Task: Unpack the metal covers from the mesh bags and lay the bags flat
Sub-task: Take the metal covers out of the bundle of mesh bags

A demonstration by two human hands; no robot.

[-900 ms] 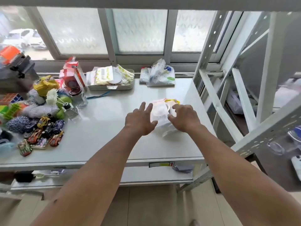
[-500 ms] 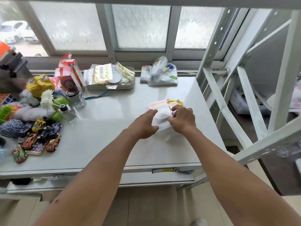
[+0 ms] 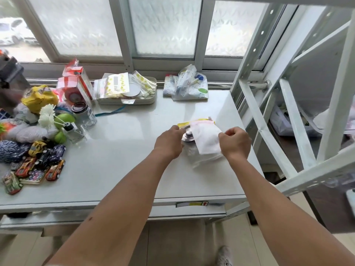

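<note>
A white mesh bag [image 3: 207, 139] with a pink rim lies on the right part of the white table [image 3: 119, 150], on top of more mesh bags, one with a yellow rim [image 3: 183, 124]. A shiny round metal cover [image 3: 187, 135] sticks out of the white bag's left side. My left hand [image 3: 170, 142] is closed at that cover's edge. My right hand [image 3: 235, 144] pinches the bag's right side. Clear plastic [image 3: 194, 158] lies under the pile.
A tray of zip packets [image 3: 126, 91] and a printed pouch [image 3: 187, 85] sit at the back by the window. Toy cars [image 3: 38, 162], yarn, a glass jar [image 3: 85, 115] and boxes crowd the left side. A white metal shelf frame [image 3: 288, 116] stands right of the table.
My hands moved apart: the left one drew the metal cover partly out of the white bag toward the left, and the right one shifted to the bag's right side.
</note>
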